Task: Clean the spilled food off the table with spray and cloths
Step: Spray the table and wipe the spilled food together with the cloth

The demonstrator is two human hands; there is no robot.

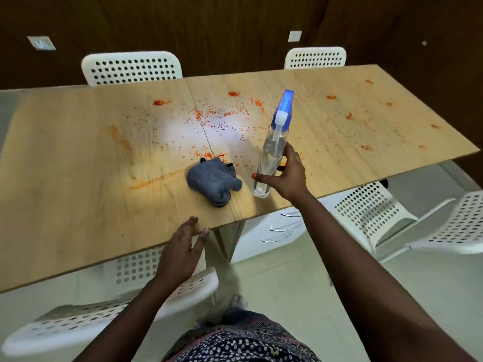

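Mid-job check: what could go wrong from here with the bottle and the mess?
The right hand only loosely wraps the spray bottle, which stands near the table edge; a nudge might tip it off. The grey cloth sits beside orange spill, so wiping may smear it wider.

Dark wood wall (209, 27) — white chairs (132, 67)

A dining room — wooden table (78, 158), white perforated chairs (130, 67), wood-panelled wall (209, 27).
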